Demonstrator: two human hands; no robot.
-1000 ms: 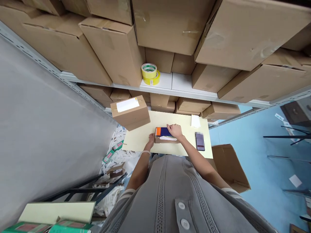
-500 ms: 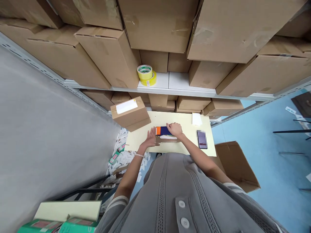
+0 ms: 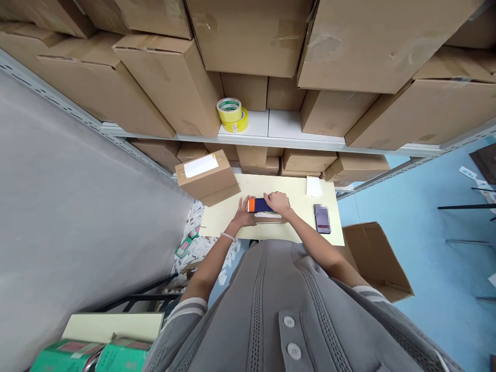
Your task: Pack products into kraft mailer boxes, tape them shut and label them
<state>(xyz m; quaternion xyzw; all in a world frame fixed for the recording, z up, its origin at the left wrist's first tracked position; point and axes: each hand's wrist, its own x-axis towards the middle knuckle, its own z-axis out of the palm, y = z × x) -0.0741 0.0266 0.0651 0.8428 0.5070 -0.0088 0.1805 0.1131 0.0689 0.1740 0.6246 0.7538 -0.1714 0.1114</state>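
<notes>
On the pale tabletop (image 3: 220,217), a small brown cardboard box (image 3: 267,219) with a whitish strip along its near side lies between my hands. On top of it is a flat orange and dark-blue thing (image 3: 261,205), its exact kind unclear. My right hand (image 3: 278,202) is closed over its right end, covering that part. My left hand (image 3: 243,214) grips the left end of the cardboard box, fingers spread along the far side close to the orange end. Its thumb is partly hidden.
A larger labelled carton (image 3: 209,181) sits at the table's back left. A phone (image 3: 322,218) and white papers (image 3: 313,186) lie to the right. Tape rolls (image 3: 232,114) rest on the shelf (image 3: 287,121) among stacked cartons. An opened carton (image 3: 377,256) stands right, below the table.
My left hand has moved in from a flat pose to the box's left end. My right hand stays on the orange and dark-blue thing. The view has tilted slightly.
</notes>
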